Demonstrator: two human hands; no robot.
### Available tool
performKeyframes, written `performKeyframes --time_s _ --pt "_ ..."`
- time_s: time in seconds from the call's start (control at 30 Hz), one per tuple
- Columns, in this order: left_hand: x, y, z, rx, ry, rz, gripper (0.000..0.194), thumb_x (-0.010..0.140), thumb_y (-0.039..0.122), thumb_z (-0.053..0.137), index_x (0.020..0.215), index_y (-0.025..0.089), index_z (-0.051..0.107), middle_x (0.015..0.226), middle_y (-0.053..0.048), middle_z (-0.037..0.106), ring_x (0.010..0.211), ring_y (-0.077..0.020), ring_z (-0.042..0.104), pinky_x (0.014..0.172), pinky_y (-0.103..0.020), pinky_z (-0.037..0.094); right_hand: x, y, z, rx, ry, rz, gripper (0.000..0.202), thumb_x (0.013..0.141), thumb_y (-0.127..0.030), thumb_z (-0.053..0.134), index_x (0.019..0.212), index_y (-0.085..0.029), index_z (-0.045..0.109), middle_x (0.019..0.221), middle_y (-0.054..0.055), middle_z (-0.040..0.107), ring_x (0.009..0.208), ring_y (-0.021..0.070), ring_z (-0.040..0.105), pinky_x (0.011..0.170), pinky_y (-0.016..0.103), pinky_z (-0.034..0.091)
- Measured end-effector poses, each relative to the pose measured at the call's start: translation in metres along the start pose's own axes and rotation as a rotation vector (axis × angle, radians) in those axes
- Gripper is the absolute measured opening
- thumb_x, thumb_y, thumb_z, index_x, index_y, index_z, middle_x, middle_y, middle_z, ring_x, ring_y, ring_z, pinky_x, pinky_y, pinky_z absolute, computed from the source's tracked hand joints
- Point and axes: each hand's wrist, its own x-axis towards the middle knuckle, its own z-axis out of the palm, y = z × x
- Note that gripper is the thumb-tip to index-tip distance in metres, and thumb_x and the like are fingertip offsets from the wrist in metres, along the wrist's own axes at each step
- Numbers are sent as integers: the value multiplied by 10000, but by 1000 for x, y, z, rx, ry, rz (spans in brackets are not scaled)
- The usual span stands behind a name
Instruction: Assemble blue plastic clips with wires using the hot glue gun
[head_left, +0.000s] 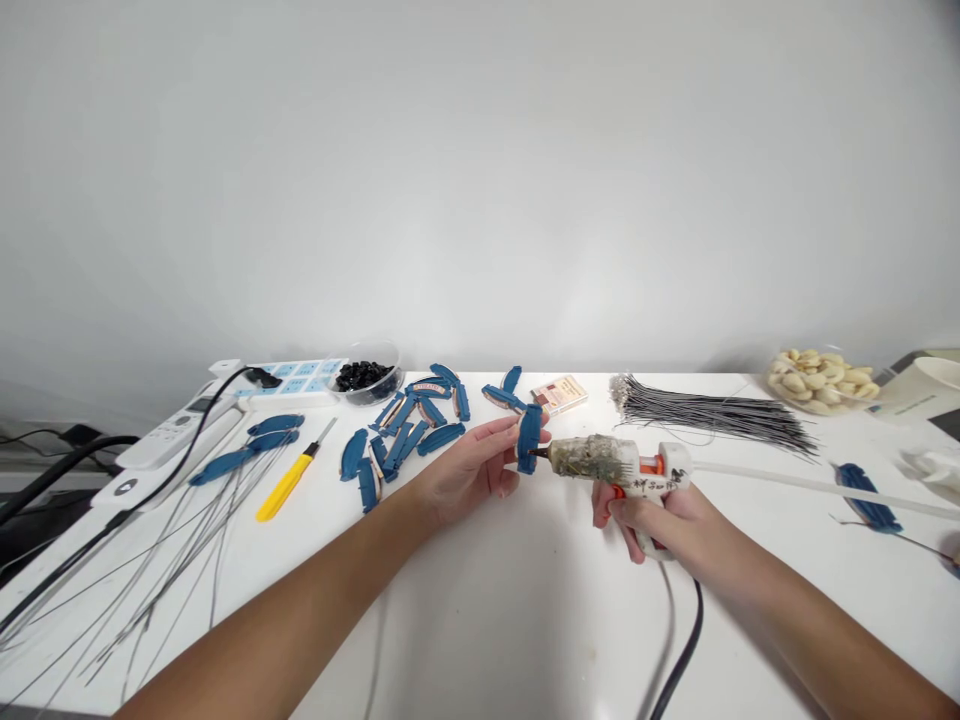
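Observation:
Between the fingertips of my left hand [476,468] is a small blue curved piece [529,437] with a pale edge, held upright. My right hand [652,515] grips a white hot glue gun [600,460], fingers around its handle and orange trigger. Its crusted barrel points left, and the dark nozzle meets the blue piece's lower part or sits just in front of it. A long clear glue stick [817,484] runs out of the gun's back to the right. Left of my left hand lies a loose pile of similar blue pieces [405,420].
A yellow-handled screwdriver [285,488], blue pieces on wires [247,452] and a power strip [300,378] lie left. Behind are a bowl of black bits [367,378], a small box [559,394] and a wire bundle [712,408]. A bowl of pale shells [821,380] stands right.

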Motion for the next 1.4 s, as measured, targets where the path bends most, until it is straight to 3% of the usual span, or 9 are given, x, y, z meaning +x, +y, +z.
performKeyframes --time_s 0.3,0.6,1.17,1.4 --pt "0 -2 -5 -19 11 11 424 898 459 828 1239 209 785 1180 -82 714 673 -59 546 505 -188 378 4 16 0 -39 -72 40 142 933 -167 495 944 -190 635 950 41 697 682 151 627 579 279 548" --pt "-1 -1 -2 -23 -9 17 470 835 472 879 1209 198 796 1201 -96 719 655 -60 535 501 -197 371 4 14 -2 -67 -72 41 171 948 -152 480 965 -191 645 970 30 702 652 131 625 606 278 543" --pt "-1 -2 -3 12 -6 42 441 898 464 819 1254 207 781 1268 -119 702 683 -74 540 510 -200 351 4 13 -3 -97 -42 42 182 929 -175 513 961 -192 692 982 39 700 644 135 631 600 285 552" --pt "-1 -1 -1 9 -1 35 419 875 464 842 1194 194 803 1206 -108 721 686 -72 549 510 -207 338 5 16 -2 -87 -33 24 170 920 -185 535 960 -193 700 984 48 702 679 150 638 599 283 565"
